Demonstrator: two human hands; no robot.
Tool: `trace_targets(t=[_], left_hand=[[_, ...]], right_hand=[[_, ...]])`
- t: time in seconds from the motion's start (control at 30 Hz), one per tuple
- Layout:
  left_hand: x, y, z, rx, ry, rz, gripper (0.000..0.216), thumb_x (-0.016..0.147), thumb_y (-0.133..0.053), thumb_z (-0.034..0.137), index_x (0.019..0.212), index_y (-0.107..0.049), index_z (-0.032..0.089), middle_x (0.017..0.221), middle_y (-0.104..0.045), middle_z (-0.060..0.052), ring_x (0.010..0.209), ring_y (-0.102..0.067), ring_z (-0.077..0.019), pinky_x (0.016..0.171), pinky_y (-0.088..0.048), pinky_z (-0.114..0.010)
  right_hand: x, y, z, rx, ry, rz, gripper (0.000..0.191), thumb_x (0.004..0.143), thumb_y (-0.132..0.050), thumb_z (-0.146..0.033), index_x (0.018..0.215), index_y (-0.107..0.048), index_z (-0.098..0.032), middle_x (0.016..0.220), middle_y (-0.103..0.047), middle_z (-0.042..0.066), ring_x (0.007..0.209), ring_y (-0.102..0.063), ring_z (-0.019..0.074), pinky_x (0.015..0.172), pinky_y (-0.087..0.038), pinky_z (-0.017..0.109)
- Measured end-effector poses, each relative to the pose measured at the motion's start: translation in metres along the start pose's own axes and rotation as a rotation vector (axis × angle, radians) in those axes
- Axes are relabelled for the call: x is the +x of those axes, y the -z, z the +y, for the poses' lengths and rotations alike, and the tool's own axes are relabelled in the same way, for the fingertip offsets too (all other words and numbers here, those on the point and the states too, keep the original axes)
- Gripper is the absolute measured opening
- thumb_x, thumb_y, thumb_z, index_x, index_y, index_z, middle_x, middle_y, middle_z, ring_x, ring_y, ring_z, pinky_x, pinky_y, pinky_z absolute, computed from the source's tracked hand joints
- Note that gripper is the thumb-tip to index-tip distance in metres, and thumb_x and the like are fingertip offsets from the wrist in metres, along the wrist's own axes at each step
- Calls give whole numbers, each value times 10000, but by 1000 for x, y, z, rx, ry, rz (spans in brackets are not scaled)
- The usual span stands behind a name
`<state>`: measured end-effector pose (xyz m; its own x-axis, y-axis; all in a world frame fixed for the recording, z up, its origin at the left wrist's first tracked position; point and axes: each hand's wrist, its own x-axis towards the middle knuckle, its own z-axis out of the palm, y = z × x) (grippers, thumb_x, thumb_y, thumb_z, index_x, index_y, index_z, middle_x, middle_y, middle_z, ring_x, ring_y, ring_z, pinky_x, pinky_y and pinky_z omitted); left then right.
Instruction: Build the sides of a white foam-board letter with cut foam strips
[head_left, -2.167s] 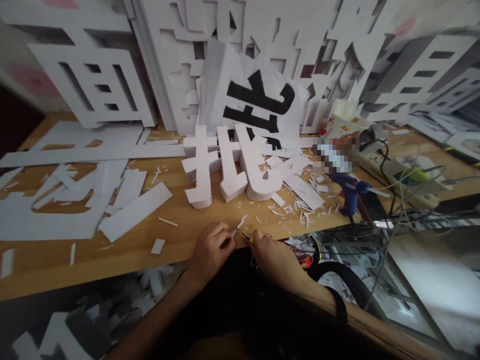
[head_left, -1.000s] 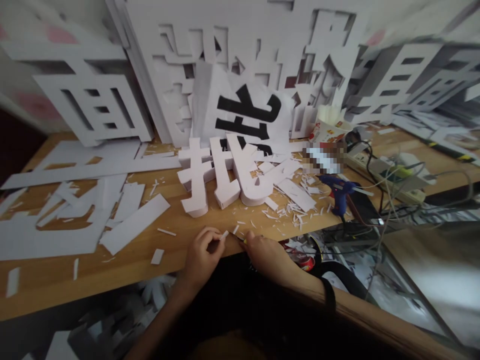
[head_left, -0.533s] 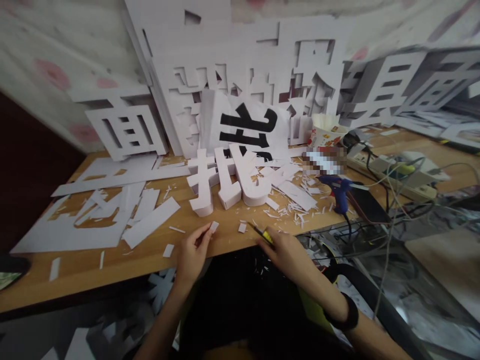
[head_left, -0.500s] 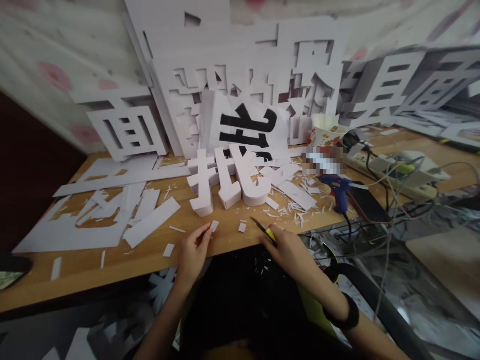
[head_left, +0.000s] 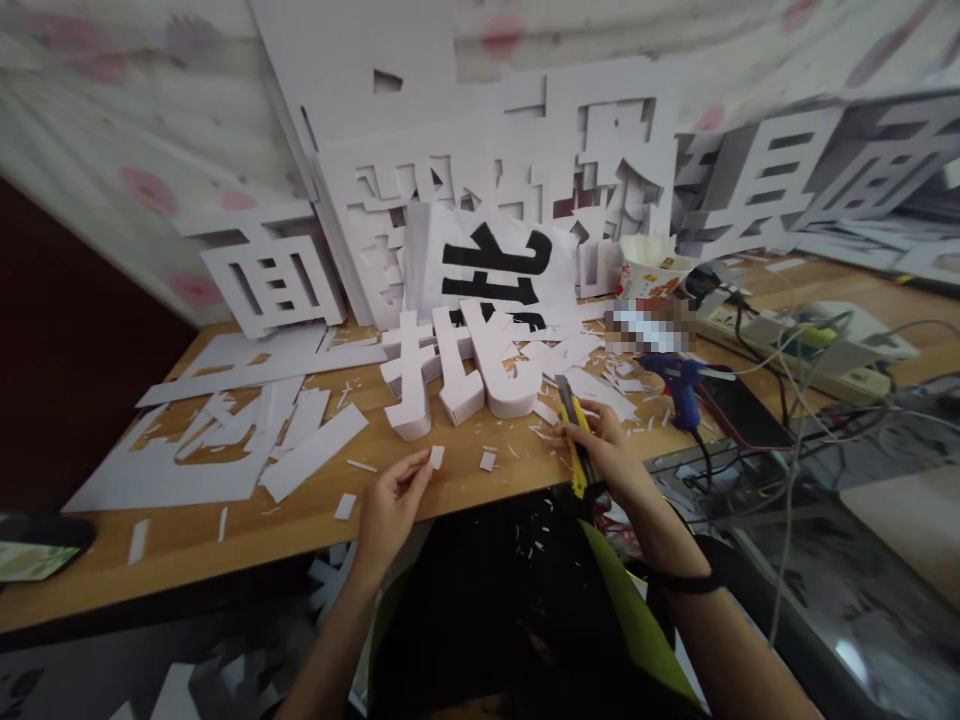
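My left hand [head_left: 391,497] pinches a small white foam piece [head_left: 436,457] between thumb and fingers, just above the front edge of the wooden table [head_left: 247,520]. My right hand [head_left: 609,450] is closed round a yellow utility knife [head_left: 573,435], blade end pointing away from me. It hovers over the white offcuts [head_left: 592,395] to the right of a thick white foam character [head_left: 450,365]. A second small cut piece [head_left: 487,460] lies on the table between my hands.
A blue glue gun [head_left: 679,385] lies right of my right hand. Behind it are a power strip [head_left: 817,350] and tangled cables. Large white cut-out characters [head_left: 274,280] lean against the wall. Flat foam sheets [head_left: 202,440] cover the table's left. A phone [head_left: 37,550] sits at far left.
My hands separated after cutting; a small piece dropped onto the table. My right hand carried the knife up and to the right, toward the offcuts. My left hand kept its piece.
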<state>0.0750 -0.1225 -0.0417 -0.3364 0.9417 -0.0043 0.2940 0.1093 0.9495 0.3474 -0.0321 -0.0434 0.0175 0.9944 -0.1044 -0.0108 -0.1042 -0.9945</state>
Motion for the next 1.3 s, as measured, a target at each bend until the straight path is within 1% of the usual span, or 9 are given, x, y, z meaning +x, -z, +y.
trace_targets(t=[0.23,0.37,0.47,0.53,0.67,0.8,1.0,1.17,1.3], left_hand=[[-2,3,1,58,-5,27,239,738,-709,405,822,-736,183,848,-776,-64,813,-735,-234,774,-604,-349],[12,18,27,76,-93,34,237,755,-702,377,885,-727,181,789,-743,-36,737,-703,-188,692,-583,-292],[46,28,57,207,-283,84,309,801,-666,332,1082,-723,217,838,-714,-18,761,-668,-160,713,-554,-278],[80,29,71,314,-413,70,287,816,-645,306,1078,-734,231,870,-699,-22,794,-655,-162,752,-544,-295],[148,17,80,350,-414,-38,306,795,-642,295,1072,-725,192,823,-697,-29,705,-646,-165,687,-533,-309],[187,5,81,489,-466,-140,213,764,-663,262,948,-745,193,720,-671,-15,652,-610,-173,659,-485,-310],[207,2,83,732,-573,-297,106,790,-662,258,844,-749,231,726,-674,-21,677,-592,-202,650,-408,-306],[215,-3,81,817,-629,-338,82,776,-712,258,704,-720,219,670,-647,-24,624,-556,-193,606,-358,-297],[216,-6,82,828,-606,-339,102,777,-723,297,722,-723,210,665,-643,-21,606,-539,-180,592,-342,-288]], right_hand=[[36,-15,11,395,56,154,589,595,-801,-443,1070,-526,-228,1030,-694,24,801,-704,177,789,-589,367],[43,-17,17,493,62,206,598,587,-842,-393,1075,-537,-231,1010,-708,3,748,-706,146,822,-582,345],[43,-16,18,520,41,192,611,578,-864,-378,1080,-552,-221,1011,-718,15,727,-714,154,815,-589,346],[42,-15,18,530,23,183,620,580,-869,-379,1091,-555,-221,1001,-724,19,735,-720,166,811,-594,357],[41,-13,18,553,10,193,607,590,-868,-394,1084,-557,-229,987,-728,21,747,-723,182,803,-602,381],[42,-11,21,575,17,169,589,605,-867,-402,1081,-563,-234,1018,-722,26,754,-721,186,842,-594,419],[42,-9,30,596,24,137,562,680,-837,-394,1136,-544,-248,1068,-696,16,807,-724,188,886,-577,430],[41,-8,32,586,44,93,545,720,-814,-401,1160,-530,-249,1102,-690,31,810,-719,176,888,-576,414],[41,-7,33,582,49,73,545,729,-806,-412,1168,-523,-256,1112,-679,28,798,-722,177,855,-591,406]])
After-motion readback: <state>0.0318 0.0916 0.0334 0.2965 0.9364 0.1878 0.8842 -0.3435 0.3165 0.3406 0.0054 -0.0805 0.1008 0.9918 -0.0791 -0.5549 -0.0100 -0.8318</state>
